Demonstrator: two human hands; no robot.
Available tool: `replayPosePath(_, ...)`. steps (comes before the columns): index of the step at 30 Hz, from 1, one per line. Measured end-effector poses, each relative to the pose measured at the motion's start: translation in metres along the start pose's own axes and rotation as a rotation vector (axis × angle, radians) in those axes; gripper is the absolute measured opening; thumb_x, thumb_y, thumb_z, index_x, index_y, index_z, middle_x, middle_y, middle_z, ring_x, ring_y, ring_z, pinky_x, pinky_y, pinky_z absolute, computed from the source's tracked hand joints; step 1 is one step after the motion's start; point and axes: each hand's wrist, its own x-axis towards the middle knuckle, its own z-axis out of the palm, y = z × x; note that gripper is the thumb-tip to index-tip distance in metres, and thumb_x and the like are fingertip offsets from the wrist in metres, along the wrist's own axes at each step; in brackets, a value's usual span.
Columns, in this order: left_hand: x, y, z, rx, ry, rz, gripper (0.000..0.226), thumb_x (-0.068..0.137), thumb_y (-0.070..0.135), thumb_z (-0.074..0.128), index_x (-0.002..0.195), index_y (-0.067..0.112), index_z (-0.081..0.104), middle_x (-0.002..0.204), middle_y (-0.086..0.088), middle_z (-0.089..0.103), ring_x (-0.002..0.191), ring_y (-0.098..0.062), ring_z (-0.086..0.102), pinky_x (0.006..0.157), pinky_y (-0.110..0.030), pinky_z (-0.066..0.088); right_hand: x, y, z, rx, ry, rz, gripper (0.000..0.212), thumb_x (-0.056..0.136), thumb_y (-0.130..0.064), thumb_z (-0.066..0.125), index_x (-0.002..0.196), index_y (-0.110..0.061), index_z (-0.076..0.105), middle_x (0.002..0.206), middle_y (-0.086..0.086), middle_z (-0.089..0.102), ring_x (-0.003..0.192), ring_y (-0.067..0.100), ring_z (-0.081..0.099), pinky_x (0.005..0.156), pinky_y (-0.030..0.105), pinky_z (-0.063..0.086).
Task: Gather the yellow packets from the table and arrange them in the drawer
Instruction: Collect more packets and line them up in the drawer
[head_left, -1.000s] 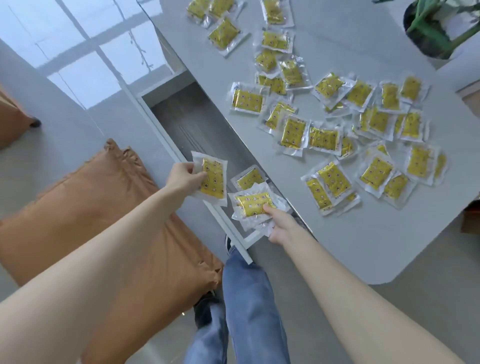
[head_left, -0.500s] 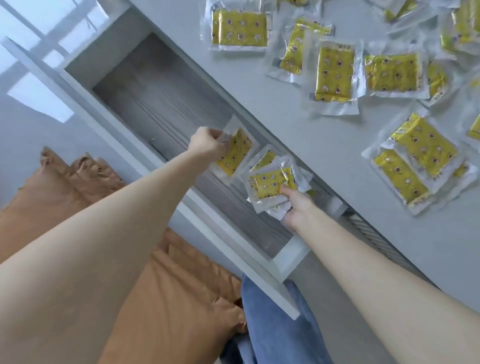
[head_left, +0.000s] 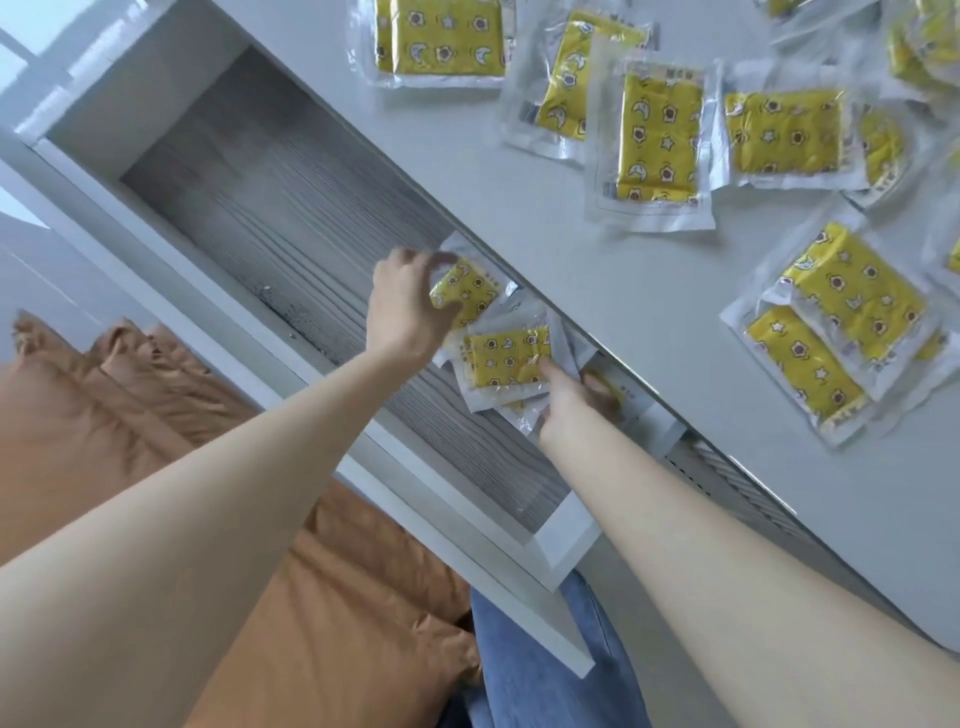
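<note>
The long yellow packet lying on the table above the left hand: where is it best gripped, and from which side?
Pinch the clear lower margin of the packet, coming from the table edge beside the drawer. That flat seam lies free on bare table and faces you; the packet's sides seem to overlap neighbouring packets.

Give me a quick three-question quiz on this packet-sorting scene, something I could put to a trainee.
1. True or false: the left hand pinches one yellow packet above the open drawer.
2. What does the right hand hold? A) nothing B) a small stack of packets C) a cup
3. Fill in: most packets in view lie on the ____.
Key: 1 true; 2 B; 3 table.
</note>
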Motion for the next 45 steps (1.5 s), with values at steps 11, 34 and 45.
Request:
replayPosePath(11,-0.012,0.003,0.024,0.171,-0.235,-0.012,0.06,0.067,0.026,0.083,0.118,0.015,0.053,0.122,-0.009,0.046,0.112,-0.027,0.042,0.087,-0.033,0.041,0.002,0.008,-0.014,-0.047,-0.042,0.05,0.011,0.084,-0.003,0.069,0.09,-0.013,0.068,0.096,0.01,0.069,0.082,0.024,0.065,0.082,0.034,0.056)
replayPosePath(34,0.03,-0.012,-0.023,-0.13,-0.158,-0.241,0.028,0.094,0.027,0.055,0.118,0.014,0.059,0.12,-0.005,0.064,0.086,-0.017,0.056,0.078,-0.027,0.044,0.0,0.015,-0.006,0.06,-0.002,-0.058,0.017,0.086,0.001,0.066,0.099,-0.009,0.07,0.099,0.01,0.073,0.082,0.024,0.071,0.073,0.027,0.058)
replayPosePath(45,0.03,-0.027,-0.009,-0.088,0.013,-0.286,0.037,0.083,0.033,0.064,0.117,0.02,0.055,0.121,-0.009,0.053,0.114,-0.026,0.05,0.084,-0.036,0.048,-0.01,0.016,-0.007,-0.246,0.111,-0.412,0.024,0.078,-0.007,0.07,0.081,-0.019,0.05,0.093,0.004,0.063,0.071,0.024,0.063,0.06,0.032,0.054)
